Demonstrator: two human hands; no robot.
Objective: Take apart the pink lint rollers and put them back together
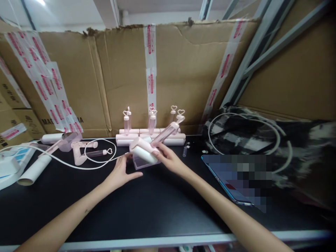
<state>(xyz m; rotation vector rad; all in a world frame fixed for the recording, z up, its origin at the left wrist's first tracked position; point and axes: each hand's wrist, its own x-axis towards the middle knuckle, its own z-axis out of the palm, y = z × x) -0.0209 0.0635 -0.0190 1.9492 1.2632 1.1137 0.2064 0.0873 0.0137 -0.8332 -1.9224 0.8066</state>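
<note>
My right hand [170, 159] is closed around a pink-and-white cylindrical device [145, 150], tilted above the black tabletop. From the device a clear pink tube [166, 134] with a heart-shaped top sticks up to the right. Just beneath it sits a translucent box-like part [139, 163], partly covered by the device. My left hand [120, 175] is beside that part, thumb stretched out and apart from the fingers, whose tips are partly hidden. Behind my hands lie several similar pink-and-white devices [126, 140] in rows, with heart-topped tubes [126, 123] standing upright from them.
At left are a white roll [35, 171] with a hollow core, pink parts [78, 152], a looped white cable [84, 168] and a power strip [15, 166]. A blue-edged phone or tablet [223, 178] lies at right. A small clear vial [184, 151] is near the rows. Cardboard [126, 77] walls the back.
</note>
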